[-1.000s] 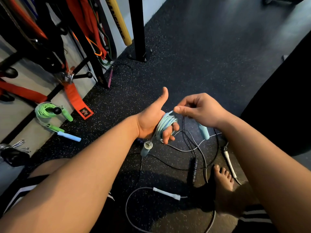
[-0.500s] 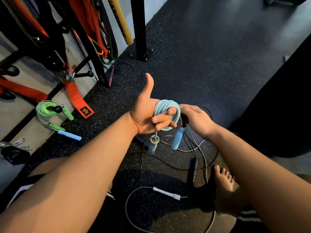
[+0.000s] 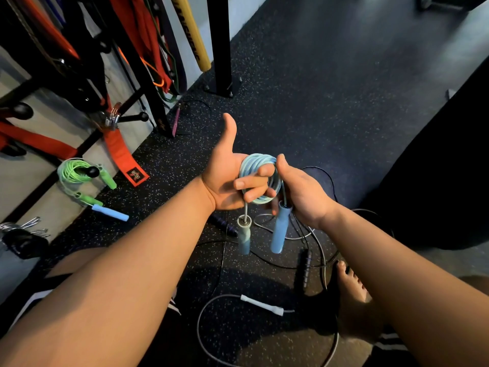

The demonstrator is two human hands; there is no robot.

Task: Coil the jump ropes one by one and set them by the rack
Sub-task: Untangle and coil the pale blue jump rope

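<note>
Head view: left hand, thumb up, fingers curled through coiled blue jump rope, held mid-air above floor. Right hand grips coil's right side, thumb on top. Two blue handles hang below coil. Green jump rope lies coiled by rack. Loose ropes tangled on floor beneath.

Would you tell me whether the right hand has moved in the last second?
Yes: the right hand has come down and left, toward the loose white handle, and now touches the blue coil.
</note>
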